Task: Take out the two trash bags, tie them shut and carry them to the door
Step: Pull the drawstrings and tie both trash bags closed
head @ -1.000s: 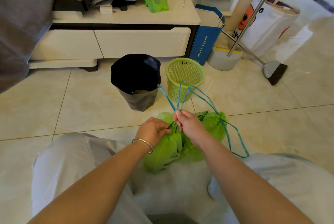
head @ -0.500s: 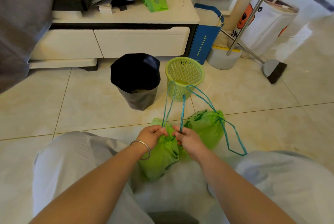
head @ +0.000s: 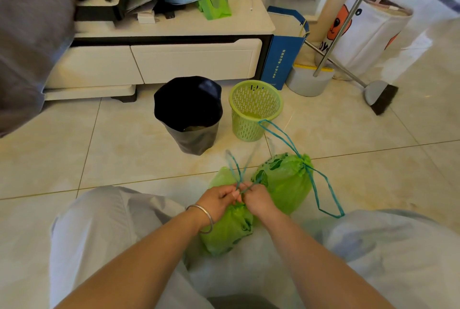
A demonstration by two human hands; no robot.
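Now both hands (head: 239,200) pinching teal drawstrings (head: 237,171) upright above near green bag (head: 230,230).

Illegible white characters down the blue paper bag (head: 282,59); letters "OY" on the white cartoon bag (head: 361,34).

Bare forearms; a thin silver metal bangle (head: 202,219) circles the left wrist; loose pale grey trousers (head: 104,241) cover both legs.

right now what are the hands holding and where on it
Both the left hand and right hand pinch the teal drawstrings at the near green bag's gathered mouth.
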